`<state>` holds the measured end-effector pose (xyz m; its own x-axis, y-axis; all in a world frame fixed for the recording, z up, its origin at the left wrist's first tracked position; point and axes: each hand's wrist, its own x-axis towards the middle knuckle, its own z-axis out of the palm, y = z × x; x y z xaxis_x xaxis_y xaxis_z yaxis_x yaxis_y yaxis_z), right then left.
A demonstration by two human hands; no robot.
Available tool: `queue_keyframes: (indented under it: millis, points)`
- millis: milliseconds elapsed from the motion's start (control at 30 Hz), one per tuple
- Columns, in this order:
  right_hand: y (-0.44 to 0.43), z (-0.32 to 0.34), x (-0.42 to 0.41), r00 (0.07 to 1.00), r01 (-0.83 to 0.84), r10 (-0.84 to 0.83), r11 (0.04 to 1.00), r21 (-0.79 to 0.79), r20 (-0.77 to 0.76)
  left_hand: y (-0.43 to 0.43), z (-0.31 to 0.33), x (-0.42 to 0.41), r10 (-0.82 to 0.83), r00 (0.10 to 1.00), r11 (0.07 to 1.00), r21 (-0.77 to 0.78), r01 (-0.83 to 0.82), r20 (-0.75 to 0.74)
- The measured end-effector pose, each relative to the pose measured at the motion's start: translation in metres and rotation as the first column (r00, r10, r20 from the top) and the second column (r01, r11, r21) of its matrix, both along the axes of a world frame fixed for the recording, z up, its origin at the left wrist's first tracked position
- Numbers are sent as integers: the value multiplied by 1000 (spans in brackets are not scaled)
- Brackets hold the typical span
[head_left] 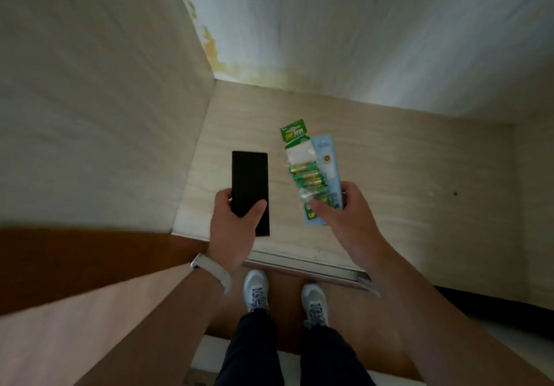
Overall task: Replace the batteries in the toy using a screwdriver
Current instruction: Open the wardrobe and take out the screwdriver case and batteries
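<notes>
Still the gathering step: the left hand (232,223) grips a black case (250,181), the right hand (344,214) pinches the battery pack (305,172). Next, I think, both must be laid down.

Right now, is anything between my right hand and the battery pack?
Nothing visible. Your right hand pinches the battery pack, with a light blue card behind it. Your left hand holds a black flat box off to the side.

One black slab (250,181), one battery pack (301,163) (cell count unclear), one pale-blue card (329,163), two shoes (255,289) (313,300).
</notes>
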<state>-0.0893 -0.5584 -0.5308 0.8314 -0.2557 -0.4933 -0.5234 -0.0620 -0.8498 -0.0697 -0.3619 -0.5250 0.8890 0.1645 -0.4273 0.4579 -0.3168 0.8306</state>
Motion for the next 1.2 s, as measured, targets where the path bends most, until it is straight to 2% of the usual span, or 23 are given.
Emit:
queue_keyframes:
  millis: [200, 433, 567, 700, 900, 1100, 1200]
  points:
    - [3, 75, -24, 987, -121, 118, 992, 22, 108, -14, 85, -48, 216, 972, 974, -90, -208, 95]
    - [20, 141, -61, 922, -345, 327, 937, 54, 209, 1, 151, -125, 469, 873, 875, -202, -440, 129]
    - [47, 166, -81, 847, -497, 472, 867, 49, 245, 36, 167, -174, 529, 826, 848, -159, -506, 195]
    - [89, 177, -102, 730, -665, 631, 745, 58, 262, 78, 174, -227, 600, 773, 798, -84, -597, 208]
    - [186, 189, -133, 515, -855, 810, 507, 105, 282, 139, 183, -293, 808, 544, 580, -139, -803, 226]
    - [291, 194, -156, 342, -939, 899, 332, 86, 275, 210, 177, -344, 917, 335, 381, -228, -896, 217]
    - [343, 198, -159, 284, -959, 923, 269, 93, 259, 247, 169, -361, 950, 243, 289, -251, -924, 197]
